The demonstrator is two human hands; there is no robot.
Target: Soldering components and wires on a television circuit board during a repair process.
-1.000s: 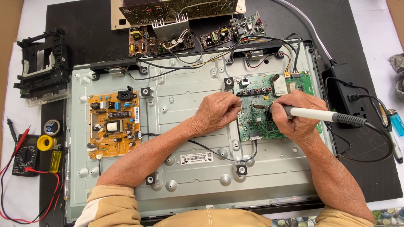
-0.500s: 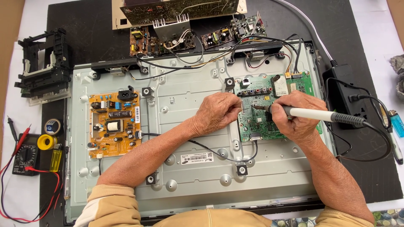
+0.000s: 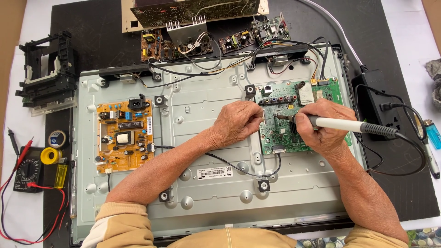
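Observation:
A green circuit board [image 3: 285,135] is mounted at the right of a flat television's grey metal back panel [image 3: 202,151]. My right hand [image 3: 324,126] grips a white soldering iron [image 3: 342,124] like a pen, its tip resting on the board's upper middle. My left hand [image 3: 236,121] sits at the board's left edge, fingers curled and pinched close to the iron's tip. Whether those fingers pinch something thin is hidden.
An orange power board [image 3: 123,137] sits at the panel's left. Loose circuit boards [image 3: 193,27] lie at the top. A black multimeter [image 3: 28,169], tape rolls and a yellow lighter lie far left, a black frame [image 3: 48,76] above them. A black power adapter [image 3: 379,103] lies right.

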